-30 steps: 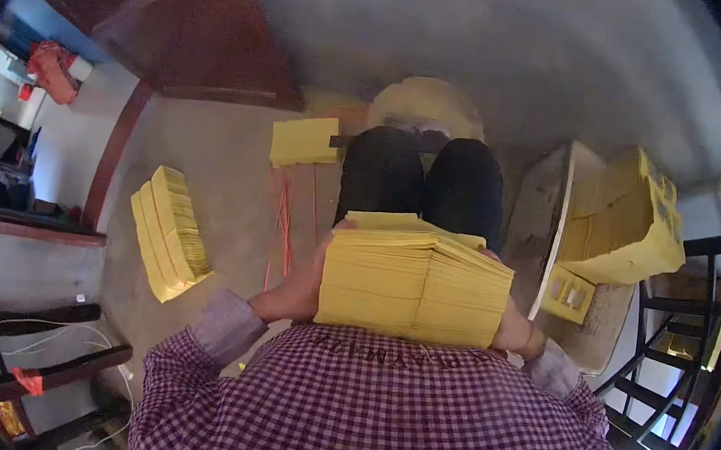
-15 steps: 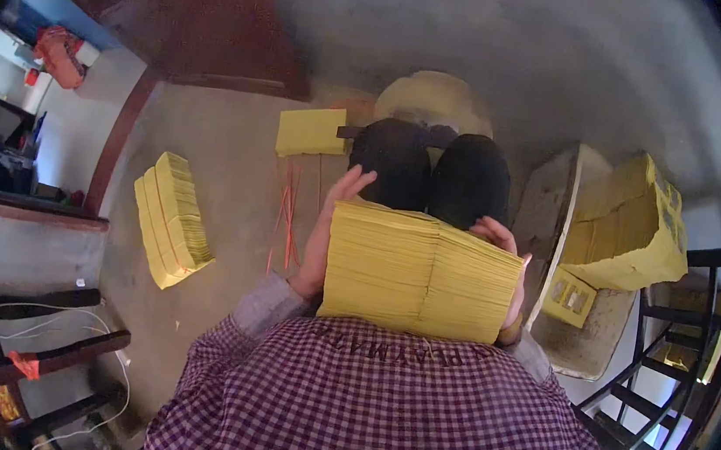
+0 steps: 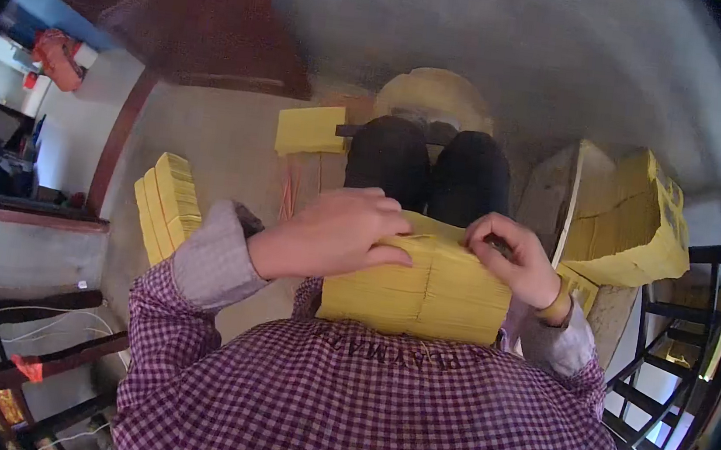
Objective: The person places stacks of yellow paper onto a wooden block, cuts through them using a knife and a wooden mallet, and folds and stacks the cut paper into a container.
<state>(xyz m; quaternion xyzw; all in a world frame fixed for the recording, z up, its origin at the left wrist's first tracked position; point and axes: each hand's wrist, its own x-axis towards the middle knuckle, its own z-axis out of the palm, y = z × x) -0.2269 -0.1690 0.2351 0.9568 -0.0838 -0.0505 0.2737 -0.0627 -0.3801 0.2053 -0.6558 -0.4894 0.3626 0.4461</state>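
A thick stack of yellow paper (image 3: 419,293) stands in front of the checked shirt, its layered edges facing up and a dark line running down its middle. My left hand (image 3: 333,231) reaches over the stack's left part, with thumb and fingers closed on its upper edge. At the upper right corner, my right hand (image 3: 523,264) has its fingers curled and their tips against the paper. Between the hands, the far edge of the stack looks slightly lifted. The fingertips' exact grip is partly hidden.
A tied yellow bundle (image 3: 165,204) stands on the floor at left. A flat yellow stack (image 3: 311,130) lies farther off, near red strips (image 3: 287,195). At right, a large yellow pile (image 3: 629,222) sits by a worn board (image 3: 548,192) and a dark rack (image 3: 671,363).
Both hands have moved from the stack's sides onto its upper edge. The left hand has swung inward across the paper, and the fingers of both hands have closed on it.
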